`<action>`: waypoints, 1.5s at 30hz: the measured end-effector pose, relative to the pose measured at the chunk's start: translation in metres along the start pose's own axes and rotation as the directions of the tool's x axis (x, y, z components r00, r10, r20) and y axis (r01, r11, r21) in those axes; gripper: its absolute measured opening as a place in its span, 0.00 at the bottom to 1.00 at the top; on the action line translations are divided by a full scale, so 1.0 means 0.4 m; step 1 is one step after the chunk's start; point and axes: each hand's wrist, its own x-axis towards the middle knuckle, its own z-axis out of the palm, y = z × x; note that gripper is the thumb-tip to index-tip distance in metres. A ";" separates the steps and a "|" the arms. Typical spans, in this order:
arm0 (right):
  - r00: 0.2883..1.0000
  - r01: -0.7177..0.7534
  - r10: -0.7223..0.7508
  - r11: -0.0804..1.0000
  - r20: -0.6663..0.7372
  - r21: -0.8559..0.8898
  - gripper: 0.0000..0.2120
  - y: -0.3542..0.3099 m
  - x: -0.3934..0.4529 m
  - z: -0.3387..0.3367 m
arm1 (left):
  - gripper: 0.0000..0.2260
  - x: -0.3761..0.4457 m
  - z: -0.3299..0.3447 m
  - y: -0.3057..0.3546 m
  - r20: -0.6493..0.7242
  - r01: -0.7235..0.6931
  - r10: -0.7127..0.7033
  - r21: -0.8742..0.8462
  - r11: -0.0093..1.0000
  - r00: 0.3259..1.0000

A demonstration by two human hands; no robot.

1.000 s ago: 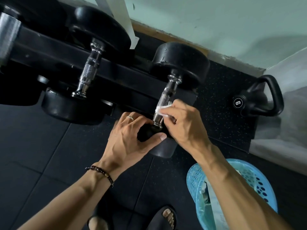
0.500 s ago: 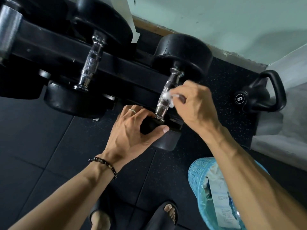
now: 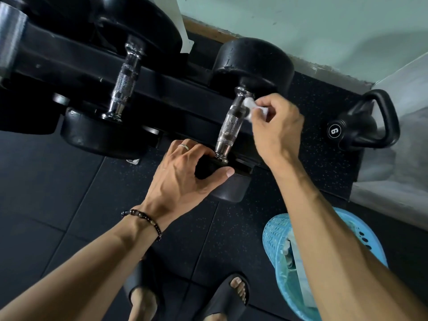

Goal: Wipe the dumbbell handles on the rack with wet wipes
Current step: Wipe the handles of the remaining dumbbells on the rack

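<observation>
- Since the earlier frames the right hand (image 3: pixel 275 126) has slid the wet wipe (image 3: pixel 249 105) from the near end of the handle (image 3: pixel 231 122) up to its far end, beside the rear weight head; the left hand (image 3: pixel 185 172) has stayed put.
- At far left a second dumbbell (image 3: pixel 122 89) lies across the black rack (image 3: pixel 76 66), with a knurled chrome shaft and round black rubber heads.
- Left hand: wrist bent, fingers and thumb curled round the near rubber head of the right-hand dumbbell (image 3: pixel 251 63), gripping it; a ring shows on one finger and a beaded bracelet (image 3: pixel 144 218) circles the wrist.
- That dumbbell rests on the rack's right end, its handle polished at the ends and cross-hatched in the middle.
- Right hand: raised above the handle, fingertips and thumb pinching the crumpled white wipe against the smooth chrome collar.
- Below the right forearm a light blue perforated plastic basket (image 3: pixel 275 242) stands on the speckled rubber floor (image 3: pixel 58 193).
- At far right a black kettlebell (image 3: pixel 366 123) with a looped handle and a white round label lies near the wall.
</observation>
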 end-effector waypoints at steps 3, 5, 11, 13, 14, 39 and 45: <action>0.993 0.019 -0.024 0.999 0.118 0.045 0.05 0.002 -0.052 0.022 | 0.29 0.004 -0.003 0.000 0.003 -0.010 0.009 0.020 1.000 1.000; 0.977 0.010 -0.017 0.999 0.212 0.035 0.04 0.007 -0.100 0.020 | 0.30 0.005 -0.003 0.000 -0.003 -0.013 0.013 0.019 1.000 1.000; 0.978 -0.118 0.128 0.991 -0.162 0.067 0.06 -0.005 -0.029 0.049 | 0.30 0.005 0.001 -0.005 -0.012 -0.021 0.021 0.004 1.000 1.000; 0.979 -0.117 0.126 0.991 -0.161 0.068 0.06 -0.007 -0.020 0.058 | 0.30 0.006 0.002 -0.006 -0.011 -0.021 0.021 0.000 1.000 1.000; 0.987 -0.095 0.100 0.994 -0.123 0.047 0.05 -0.004 -0.035 0.057 | 0.29 0.007 0.001 -0.007 -0.013 -0.022 0.022 -0.002 1.000 1.000; 0.969 -0.169 0.170 0.985 0.181 -0.019 0.04 0.007 -0.104 0.023 | 0.28 0.009 0.017 -0.016 -0.069 -0.034 0.031 -0.036 0.999 0.997; 0.936 -0.350 0.342 0.929 0.082 0.124 0.07 -0.001 -0.047 0.029 | 0.28 0.009 0.024 -0.022 -0.100 -0.056 0.051 -0.051 0.997 0.994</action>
